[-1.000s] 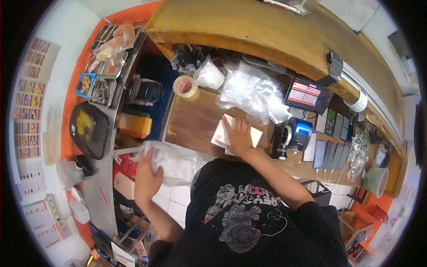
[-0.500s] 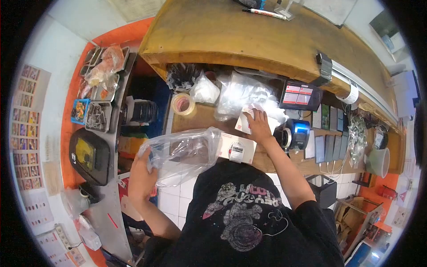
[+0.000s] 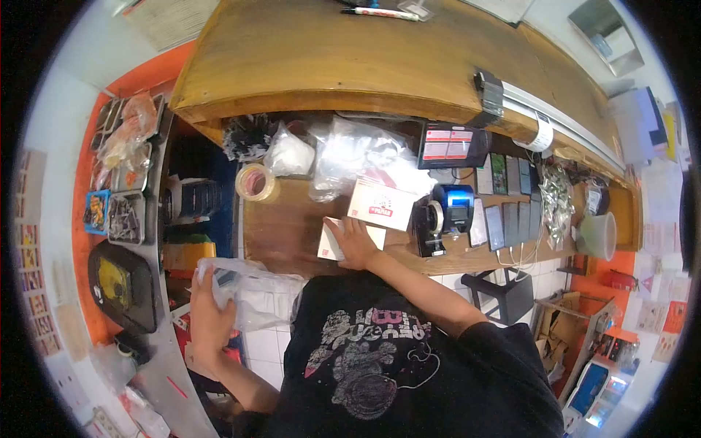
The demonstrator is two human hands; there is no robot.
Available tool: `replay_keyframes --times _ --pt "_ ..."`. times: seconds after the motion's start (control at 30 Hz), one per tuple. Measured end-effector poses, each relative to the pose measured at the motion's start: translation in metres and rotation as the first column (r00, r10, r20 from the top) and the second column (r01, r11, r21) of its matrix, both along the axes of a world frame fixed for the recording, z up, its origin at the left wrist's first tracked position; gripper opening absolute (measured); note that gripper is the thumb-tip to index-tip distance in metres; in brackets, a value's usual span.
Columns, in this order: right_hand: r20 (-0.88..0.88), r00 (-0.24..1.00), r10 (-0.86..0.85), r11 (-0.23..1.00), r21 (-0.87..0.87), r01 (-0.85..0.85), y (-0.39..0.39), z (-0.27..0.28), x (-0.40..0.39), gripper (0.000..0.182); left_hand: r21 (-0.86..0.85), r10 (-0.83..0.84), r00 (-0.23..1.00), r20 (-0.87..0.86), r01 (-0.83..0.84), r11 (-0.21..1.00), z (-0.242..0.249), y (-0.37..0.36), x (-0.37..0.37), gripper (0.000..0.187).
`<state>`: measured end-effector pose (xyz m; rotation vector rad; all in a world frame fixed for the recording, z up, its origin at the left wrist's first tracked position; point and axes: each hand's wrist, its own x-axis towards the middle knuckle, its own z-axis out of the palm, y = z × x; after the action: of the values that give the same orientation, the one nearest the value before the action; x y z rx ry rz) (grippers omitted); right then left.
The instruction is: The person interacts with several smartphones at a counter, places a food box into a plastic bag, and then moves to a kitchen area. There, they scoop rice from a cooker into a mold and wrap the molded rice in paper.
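My left hand (image 3: 212, 317) grips the edge of a clear plastic bag (image 3: 266, 296). The bag hangs to the right of that hand, beside the table's front edge and over the tiled floor. My right hand (image 3: 355, 247) lies across a white cardboard box (image 3: 330, 244) near the front edge, fingers reaching over its far side. Part of that box is hidden beneath the hand. Just behind it, a second white box (image 3: 380, 206) with red print rests on the table.
Clear plastic sheets (image 3: 354, 150), a wrapped white bundle (image 3: 290, 155) and a tape roll (image 3: 255, 182) sit behind. To the right are a tape dispenser (image 3: 431, 226), a blue-lit device (image 3: 458, 208) and several phones (image 3: 494, 226). A wooden shelf (image 3: 292, 66) overhangs the table.
My right hand has moved from the rear box to the front one. My left hand has drawn the bag away from the front box, and the bag has partly collapsed. The view has shifted.
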<state>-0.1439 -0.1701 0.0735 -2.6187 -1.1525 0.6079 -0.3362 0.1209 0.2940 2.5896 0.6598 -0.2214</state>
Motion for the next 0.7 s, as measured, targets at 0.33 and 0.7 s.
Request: replay_keyframes --times 0.33,0.7 --pt "-0.032 0.929 -0.368 0.720 0.623 0.306 -0.058 0.221 0.029 0.122 -0.408 -0.374 0.876 0.304 0.474 0.780 -0.034 -0.114 0.131 0.076" --pt "0.052 0.997 0.061 0.960 0.270 -0.073 -0.028 0.079 -0.017 0.085 -0.599 -0.403 0.886 0.229 0.454 0.659 -0.104 -0.063 0.090 0.105"
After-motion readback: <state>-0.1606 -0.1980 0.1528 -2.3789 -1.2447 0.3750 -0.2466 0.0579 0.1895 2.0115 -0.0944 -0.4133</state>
